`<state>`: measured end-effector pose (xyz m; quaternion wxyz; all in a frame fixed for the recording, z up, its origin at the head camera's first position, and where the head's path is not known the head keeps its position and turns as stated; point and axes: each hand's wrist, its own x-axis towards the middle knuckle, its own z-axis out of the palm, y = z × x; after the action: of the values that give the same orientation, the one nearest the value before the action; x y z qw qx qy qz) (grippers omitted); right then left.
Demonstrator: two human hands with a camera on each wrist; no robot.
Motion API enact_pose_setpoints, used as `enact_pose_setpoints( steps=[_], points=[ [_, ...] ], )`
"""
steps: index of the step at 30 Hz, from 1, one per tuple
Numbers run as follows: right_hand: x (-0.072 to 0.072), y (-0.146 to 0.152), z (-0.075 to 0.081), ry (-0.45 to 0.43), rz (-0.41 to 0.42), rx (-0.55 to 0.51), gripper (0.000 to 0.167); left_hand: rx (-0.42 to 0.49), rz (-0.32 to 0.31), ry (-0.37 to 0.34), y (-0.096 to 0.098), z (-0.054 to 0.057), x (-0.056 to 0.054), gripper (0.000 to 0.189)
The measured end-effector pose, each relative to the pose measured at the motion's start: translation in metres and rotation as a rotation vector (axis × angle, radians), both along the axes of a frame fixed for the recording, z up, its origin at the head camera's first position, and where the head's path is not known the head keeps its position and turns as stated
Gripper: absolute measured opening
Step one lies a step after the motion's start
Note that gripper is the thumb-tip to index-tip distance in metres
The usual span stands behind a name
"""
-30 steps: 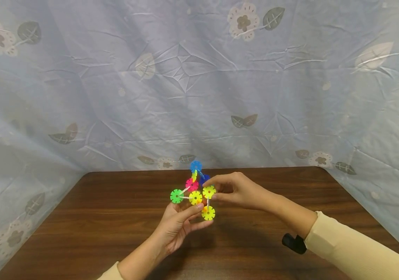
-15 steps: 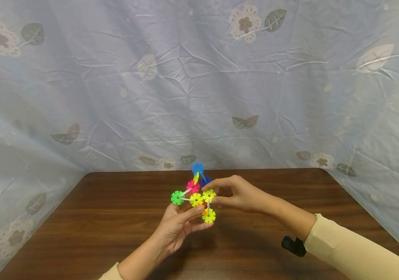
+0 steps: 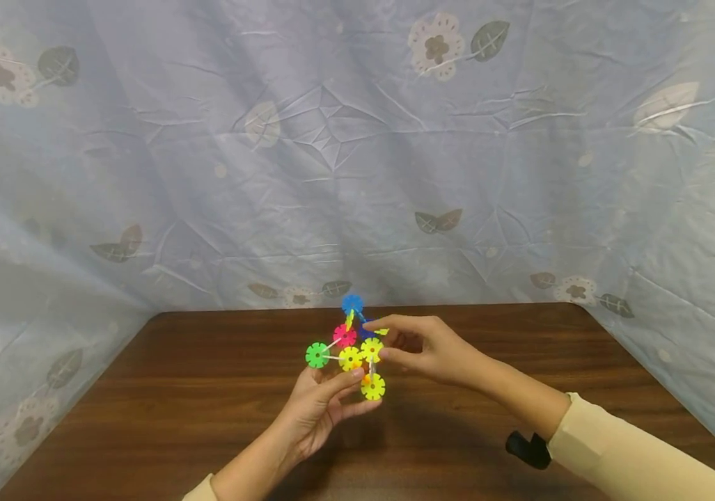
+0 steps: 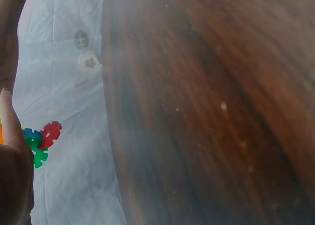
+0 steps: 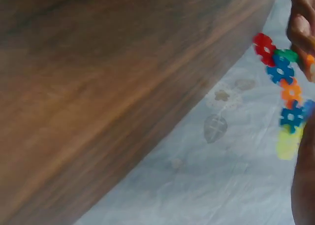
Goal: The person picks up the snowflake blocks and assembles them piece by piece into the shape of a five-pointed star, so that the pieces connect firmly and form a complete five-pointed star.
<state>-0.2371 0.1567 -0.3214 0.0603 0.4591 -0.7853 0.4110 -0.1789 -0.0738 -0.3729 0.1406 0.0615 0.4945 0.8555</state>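
A small build of notched plastic snowflake discs (image 3: 350,359) is held up over the table. My left hand (image 3: 322,410) grips its lower part, the thumb in front by a lower yellow disc (image 3: 373,387). A green disc (image 3: 317,355) sticks out left; pink (image 3: 344,336) and light blue (image 3: 352,305) discs rise above. My right hand (image 3: 435,348) pinches the build at the right, its thumb against a yellow disc (image 3: 371,350) and index finger by a dark blue one. The right wrist view shows red (image 5: 264,48) and orange (image 5: 291,91) discs on the far side.
Beneath the hands lies a dark brown wooden table (image 3: 175,417). A pale curtain (image 3: 332,174) with flowers and leaves hangs behind and along both sides. Something black (image 3: 528,449) shows beside the right sleeve (image 3: 620,438).
The right thumb and index finger have shifted slightly on the build. Another yellow disc's edge now shows behind the right index finger. My left hand keeps nearly the same place.
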Motion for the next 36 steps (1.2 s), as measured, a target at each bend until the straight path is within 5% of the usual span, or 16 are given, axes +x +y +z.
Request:
enact_pose_setpoints(
  steps=[3,6,12,16,31,36],
  points=[
    [0.006,0.007,-0.011,0.017,-0.134,-0.123,0.035,0.014,-0.007,0.011,-0.001,0.002,0.001,0.067],
    [0.014,0.011,-0.028,-0.136,-0.232,-0.183,0.035,0.033,-0.001,0.006,-0.002,0.003,0.0,0.061],
    [0.025,0.001,-0.056,-0.726,-0.058,-0.238,0.059,0.079,-0.019,0.009,-0.002,0.004,0.0,0.051],
    [0.028,-0.008,-0.063,-0.929,0.05,-0.33,0.067,0.103,-0.048,0.016,0.001,0.005,0.001,0.05],
    [0.027,-0.014,-0.054,-0.923,0.001,-0.529,0.056,0.127,-0.077,0.013,0.0,0.008,-0.001,0.059],
    [0.027,-0.012,-0.05,-0.906,-0.027,-0.555,0.054,0.103,-0.06,0.015,0.001,0.008,-0.001,0.047]
  ],
)
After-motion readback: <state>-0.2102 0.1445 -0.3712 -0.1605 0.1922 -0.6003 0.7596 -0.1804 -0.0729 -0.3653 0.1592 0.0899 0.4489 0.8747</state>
